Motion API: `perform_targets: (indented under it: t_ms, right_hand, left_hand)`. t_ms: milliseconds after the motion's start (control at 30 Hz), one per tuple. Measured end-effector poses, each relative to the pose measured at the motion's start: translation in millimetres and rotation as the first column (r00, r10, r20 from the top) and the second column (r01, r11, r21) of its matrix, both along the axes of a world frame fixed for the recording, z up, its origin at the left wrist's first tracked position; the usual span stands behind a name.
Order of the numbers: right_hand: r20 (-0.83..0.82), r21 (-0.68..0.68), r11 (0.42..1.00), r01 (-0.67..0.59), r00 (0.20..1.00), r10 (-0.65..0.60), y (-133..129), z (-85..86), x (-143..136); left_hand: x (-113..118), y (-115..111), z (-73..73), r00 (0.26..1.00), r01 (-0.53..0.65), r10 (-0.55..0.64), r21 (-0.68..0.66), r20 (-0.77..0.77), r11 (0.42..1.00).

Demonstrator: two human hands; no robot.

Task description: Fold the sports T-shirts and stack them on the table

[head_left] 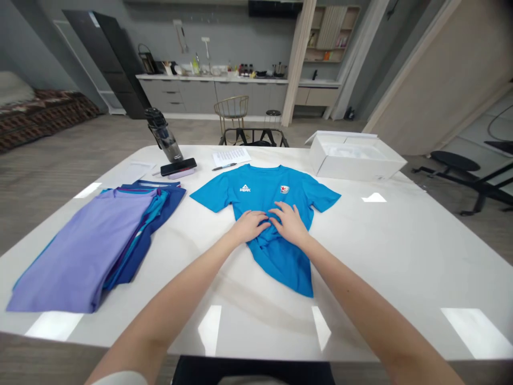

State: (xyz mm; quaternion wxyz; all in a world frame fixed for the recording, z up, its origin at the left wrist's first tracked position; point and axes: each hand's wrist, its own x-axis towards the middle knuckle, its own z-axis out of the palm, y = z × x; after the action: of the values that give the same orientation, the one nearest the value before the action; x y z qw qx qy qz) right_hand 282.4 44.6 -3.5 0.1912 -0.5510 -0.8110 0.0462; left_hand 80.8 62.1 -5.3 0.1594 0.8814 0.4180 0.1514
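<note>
Wall: grey, at 12 o'clock, low grey cabinets along its foot. Fridge: dark, at 10 o'clock. Column: pale, ribbed, at 1 o'clock. Gold-framed chair before the cabinets; black stool at 3 o'clock. Floor: grey. Worktop: white, glossy, bright reflections noted at 4 and 8 o'clock.

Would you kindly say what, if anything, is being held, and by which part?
The left hand and right hand touch the middle of the blue shirt; whether they grip it is unclear.
</note>
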Motion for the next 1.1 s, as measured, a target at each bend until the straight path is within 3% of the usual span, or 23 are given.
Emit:
perform_targets:
  t_ms: [167,300,433,567,667,767,867,1000,1100]
  right_hand:
    - [-0.01,0.016,0.998,0.054,0.998,-0.054,-78.8,6.4,-4.3]
    - [-0.013,-0.107,0.994,0.025,1.0,-0.027,-118.2,4.2,-0.1]
    - [0.028,-0.15,0.988,0.044,0.999,-0.04,-145.0,4.5,-1.4]
    - [0.105,-0.179,0.972,0.154,0.985,-0.137,-166.9,10.0,-6.5]
    - [0.106,-0.181,0.969,0.17,0.983,-0.153,-183.3,12.0,-13.7]
    - [0.065,-0.192,0.97,0.146,0.989,-0.136,-201.5,11.7,-26.1]
    - [-0.011,-0.207,0.972,0.107,0.994,-0.112,-220.3,11.6,-38.5]
    - [-0.14,-0.201,0.98,-0.001,0.99,-0.028,-236.7,13.3,-37.8]
    - [-0.08,-0.091,0.985,0.147,0.985,-0.154,-237.7,13.8,-23.2]
  left_hand:
    - [-9.8,-76.9,5.6,0.997,0.034,-0.041,0.114,0.065,0.993]
    - [-15.5,-112.5,-2.7,0.996,-0.091,0.093,0.133,-0.01,0.987]
    - [-18.3,-126.1,-6.4,0.971,-0.237,0.238,0.085,0.002,0.968]
    - [-24.1,-124.9,2.4,0.932,-0.315,0.318,-0.044,0.172,0.948]
    - [-25.0,-131.5,9.7,0.897,-0.348,0.356,-0.077,0.264,0.934]
    - [-20.0,-157.3,12.2,0.901,-0.353,0.336,0.013,0.275,0.936]
    - [-14.4,-196.9,11.6,0.92,-0.341,0.304,0.125,0.247,0.932]
    - [-12.0,-242.5,10.8,0.964,-0.24,0.222,0.123,0.143,0.963]
    - [-5.2,-257.3,11.3,0.99,-0.131,0.122,0.142,0.073,0.981]
